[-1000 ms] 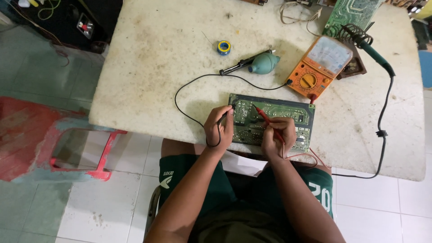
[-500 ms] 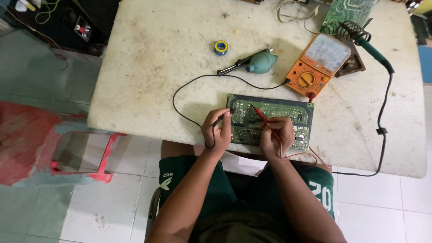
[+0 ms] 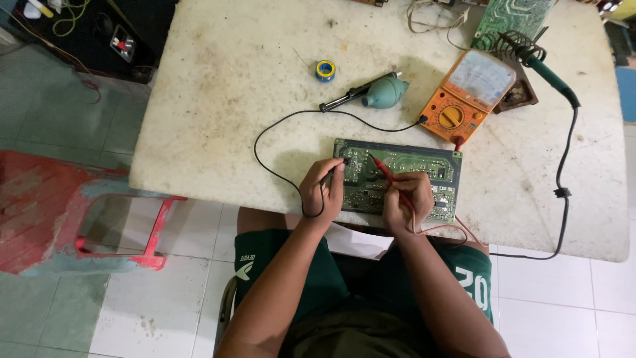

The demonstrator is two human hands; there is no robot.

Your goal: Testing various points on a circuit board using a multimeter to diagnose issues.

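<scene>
A green circuit board [image 3: 424, 164] lies flat near the front edge of a stained white table [image 3: 225, 119]. My left hand [image 3: 322, 189] pinches a black test probe [image 3: 339, 166] whose tip touches the board's left end. My right hand [image 3: 405, 199] holds a red test probe [image 3: 381, 168] with its tip on the board a little to the right of the black one. Both leads run to an orange multimeter [image 3: 467, 96] behind the board.
A teal desoldering bulb pump [image 3: 371, 93] and a small solder spool [image 3: 324, 69] lie mid-table. A green-handled soldering iron [image 3: 540, 63] rests in its coil stand at the right, cable trailing down. Another circuit board [image 3: 510, 16] sits at the back. A red stool frame [image 3: 126, 225] stands on the floor left.
Both hands stay on the board; the probe tips have shifted only slightly. The view has drifted a little.
</scene>
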